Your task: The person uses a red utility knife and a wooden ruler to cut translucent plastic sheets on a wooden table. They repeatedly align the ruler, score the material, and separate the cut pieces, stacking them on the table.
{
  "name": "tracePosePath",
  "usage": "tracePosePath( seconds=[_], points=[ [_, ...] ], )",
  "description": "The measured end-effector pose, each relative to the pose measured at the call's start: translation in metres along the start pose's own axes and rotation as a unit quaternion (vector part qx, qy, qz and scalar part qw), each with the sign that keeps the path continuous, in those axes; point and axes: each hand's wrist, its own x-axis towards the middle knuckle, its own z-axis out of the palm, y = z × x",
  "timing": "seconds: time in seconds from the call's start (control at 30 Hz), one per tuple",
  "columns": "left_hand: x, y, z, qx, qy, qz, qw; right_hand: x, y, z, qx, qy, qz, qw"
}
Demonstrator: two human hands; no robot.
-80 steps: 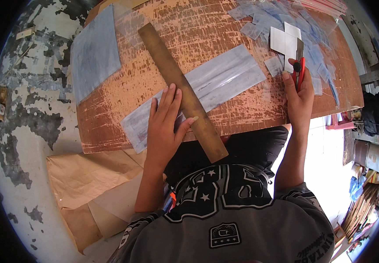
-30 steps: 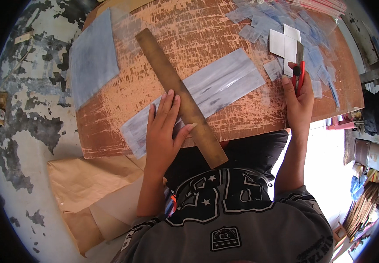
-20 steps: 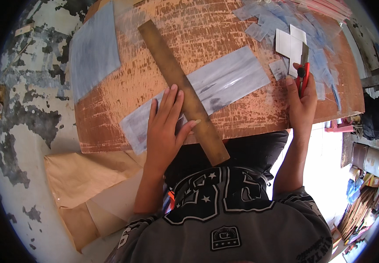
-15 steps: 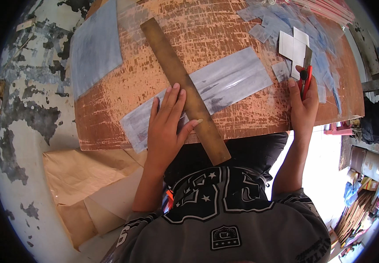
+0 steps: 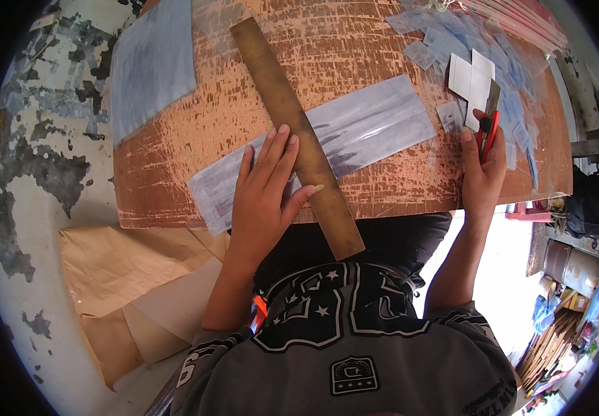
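A flat brown bar like a long ruler [image 5: 287, 104] lies aslant over a strip of clear grey plastic sheet [image 5: 375, 121]. My left hand [image 5: 264, 177] rests flat with fingers stretched out, pressing on the strip and the bar's left edge, its thumb on top of the bar. In my right hand [image 5: 483, 163] is a red utility knife [image 5: 488, 132], gripped near the table's right side. Its blade points away from me, over white card pieces [image 5: 471, 80]. Part of the knife's handle is hidden in my palm.
Many small clear plastic pieces [image 5: 514, 104] are heaped at the far right. Pinkish thin rods [image 5: 521, 21] lie behind them. A larger plastic sheet [image 5: 152, 73] covers the far left of the worn wooden table [image 5: 209, 118]. Brown paper [image 5: 133, 267] sits below the left edge.
The view has shifted slightly. Both hands stay almost where they were: the left on the bar, the right with the utility knife by the white card pieces.
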Motion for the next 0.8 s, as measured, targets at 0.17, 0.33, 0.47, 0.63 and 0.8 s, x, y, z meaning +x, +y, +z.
tracePosePath(
  seconds=[0.17, 0.33, 0.47, 0.63, 0.8],
  points=[
    [0.0000, -0.0011, 0.0018, 0.001, 0.002, 0.001, 1.000, -0.0006, 0.0017, -0.0001, 0.004, -0.003, 0.005, 1.000],
    [0.0002, -0.0009, -0.0003, -0.005, 0.002, -0.001, 1.000, 0.0009, 0.0001, 0.0010, 0.001, -0.002, -0.002, 1.000],
    [0.0013, 0.0009, -0.0013, -0.008, 0.003, -0.003, 1.000, 0.0008, 0.0028, -0.0003, -0.010, 0.002, -0.011, 1.000],
    [0.0002, 0.0000, -0.0004, -0.009, 0.002, -0.008, 1.000, 0.0006, 0.0057, 0.0000, 0.003, 0.001, -0.013, 1.000],
    [0.0002, -0.0008, 0.0005, -0.008, 0.001, -0.007, 1.000, 0.0001, 0.0038, -0.0005, -0.001, -0.001, -0.003, 1.000]
  ],
)
